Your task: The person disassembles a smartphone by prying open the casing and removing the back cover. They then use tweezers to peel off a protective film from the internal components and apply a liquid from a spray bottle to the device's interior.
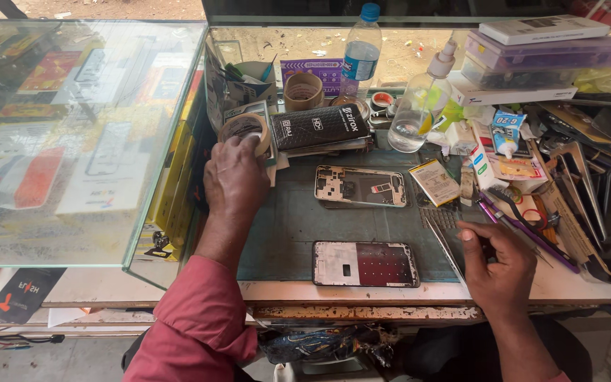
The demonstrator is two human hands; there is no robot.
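left hand (235, 177) grip closed over tape roll (246, 130), at 11 o'clock from opened phone frame (361, 186). roll light, stiff; hold by rim. right hand (498, 262) pinching tweezers (443, 240), thin, slippery.

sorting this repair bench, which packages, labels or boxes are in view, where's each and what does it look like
Black flat box: behind the open phone, white printing.
Small yellow-white pack: right of that phone, rectangular.
Water bottle: back centre, clear, blue cap and label.
Glue tube: right, white with blue.
Purple-tinted boxes: back right, stacked.
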